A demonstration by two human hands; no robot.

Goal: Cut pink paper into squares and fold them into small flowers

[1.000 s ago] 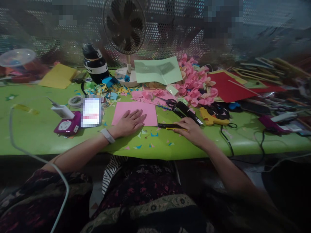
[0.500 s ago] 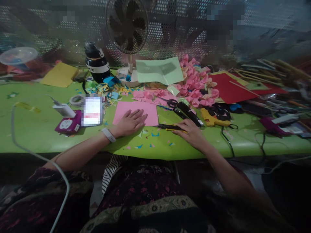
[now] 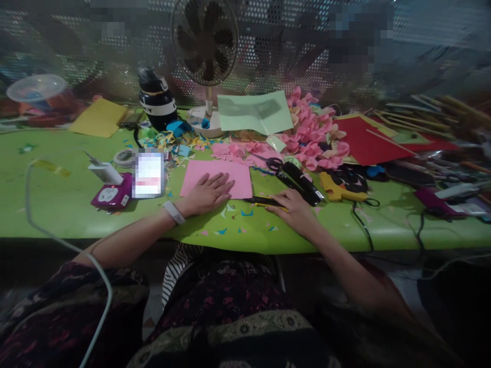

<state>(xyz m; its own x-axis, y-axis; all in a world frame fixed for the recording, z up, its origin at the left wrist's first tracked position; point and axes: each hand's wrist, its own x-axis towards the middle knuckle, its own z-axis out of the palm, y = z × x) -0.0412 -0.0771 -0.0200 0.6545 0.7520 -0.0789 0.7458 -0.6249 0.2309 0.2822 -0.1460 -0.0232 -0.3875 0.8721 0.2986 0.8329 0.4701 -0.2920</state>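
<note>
A sheet of pink paper (image 3: 195,176) lies flat on the green table, with my left hand (image 3: 210,194) spread over its lower right part. At the paper's lower right corner is a black and yellow utility knife (image 3: 264,201). My right hand (image 3: 293,208) grips the knife's handle from above, and its tip end points left, at the paper's bottom edge. Whether the blade is out is too small to tell. Small blue, pink and white paper scraps (image 3: 246,213) are scattered below the paper.
Behind the pink sheet are scissors (image 3: 274,163), a black stapler-like tool (image 3: 303,181) and a heap of pink paper pieces (image 3: 314,133). A yellow glue gun (image 3: 337,188) lies to the right. To the left are a lit phone (image 3: 149,175) and a purple power adapter (image 3: 110,196).
My right hand has slid slightly left with the utility knife, bringing it closer under the pink paper's corner. My left hand stays on the sheet. The whole view has shifted a little.
</note>
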